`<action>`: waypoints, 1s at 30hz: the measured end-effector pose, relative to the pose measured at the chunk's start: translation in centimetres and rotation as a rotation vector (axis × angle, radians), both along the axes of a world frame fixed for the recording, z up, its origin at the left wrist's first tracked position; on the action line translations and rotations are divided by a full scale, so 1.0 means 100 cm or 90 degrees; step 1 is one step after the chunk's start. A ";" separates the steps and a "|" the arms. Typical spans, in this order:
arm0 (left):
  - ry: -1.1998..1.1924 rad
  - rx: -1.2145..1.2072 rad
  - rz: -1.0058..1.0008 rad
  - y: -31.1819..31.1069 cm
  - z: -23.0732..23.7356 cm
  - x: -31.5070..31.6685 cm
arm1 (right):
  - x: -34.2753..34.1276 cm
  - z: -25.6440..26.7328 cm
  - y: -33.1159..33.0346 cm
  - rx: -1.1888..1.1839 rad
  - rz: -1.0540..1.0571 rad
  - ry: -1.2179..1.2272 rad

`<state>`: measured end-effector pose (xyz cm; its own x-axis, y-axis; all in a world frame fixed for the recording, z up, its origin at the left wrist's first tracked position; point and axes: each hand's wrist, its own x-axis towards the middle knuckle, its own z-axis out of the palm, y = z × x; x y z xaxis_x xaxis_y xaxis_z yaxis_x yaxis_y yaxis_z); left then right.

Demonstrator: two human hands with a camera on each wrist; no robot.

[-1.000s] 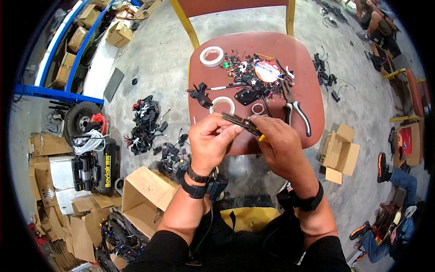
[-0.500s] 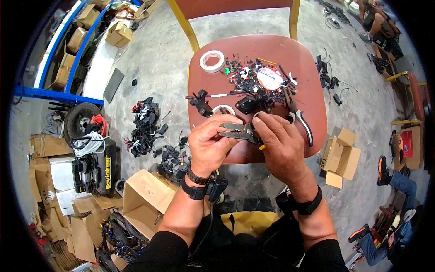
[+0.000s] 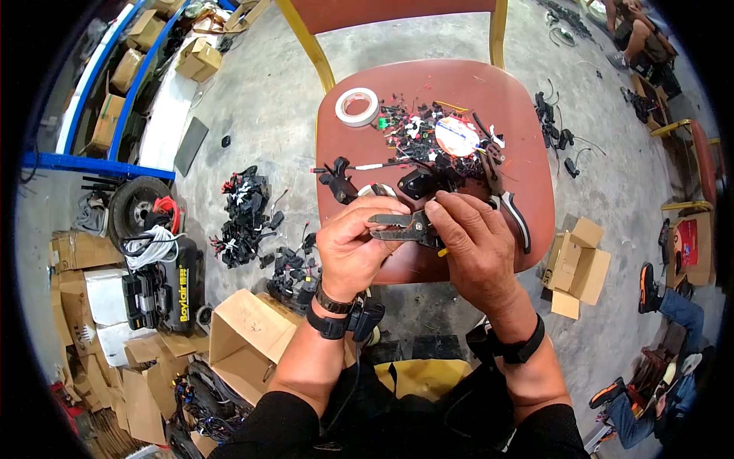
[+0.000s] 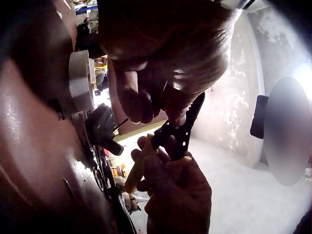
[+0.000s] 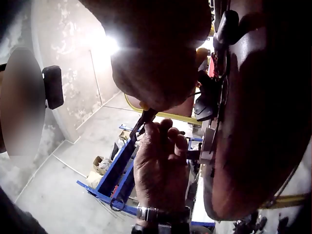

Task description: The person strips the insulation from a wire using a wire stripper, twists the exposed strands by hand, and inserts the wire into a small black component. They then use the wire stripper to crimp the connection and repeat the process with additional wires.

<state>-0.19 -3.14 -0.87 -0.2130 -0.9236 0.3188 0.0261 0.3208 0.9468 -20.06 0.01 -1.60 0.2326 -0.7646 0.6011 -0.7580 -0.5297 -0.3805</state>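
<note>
My right hand grips wire strippers by their yellow handles, above the front of the chair seat. Their dark blades point left and stand parted in the head view. Around the blade end, my left hand has its thumb and fingers curled, the fingertips right at the metal. I cannot tell what these fingertips pinch. Close up in the left wrist view, small holes show in the strippers' dark metal. The right wrist view has the left thumb along the tool, with the right hand dark above it.
The red chair seat bears a white tape roll, a heap of wire scraps, black housings and pliers. Black parts and an open carton lie on the floor. Other people sit at right.
The wire strippers have turned from edge-on to flat in the head view, and their blades now show parted. Both hands have kept their holds, the right one shifting slightly.
</note>
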 end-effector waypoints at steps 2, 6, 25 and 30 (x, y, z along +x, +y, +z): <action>-0.004 -0.005 0.002 0.000 0.000 0.000 | -0.001 -0.001 0.000 0.002 0.001 0.000; -0.016 -0.016 0.006 0.000 0.000 0.000 | 0.000 0.001 0.000 -0.002 0.000 -0.002; 0.041 0.019 0.009 0.008 0.000 -0.004 | 0.001 0.006 0.002 0.017 0.025 -0.051; 0.062 0.107 0.010 0.013 0.002 -0.008 | 0.002 0.010 0.005 0.050 0.013 -0.052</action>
<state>-0.95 -1.81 -0.63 -0.1735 -0.9686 0.1782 0.1155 0.1597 0.9804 -19.84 0.47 -0.62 0.2013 -0.8060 0.5567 -0.7121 -0.5107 -0.4819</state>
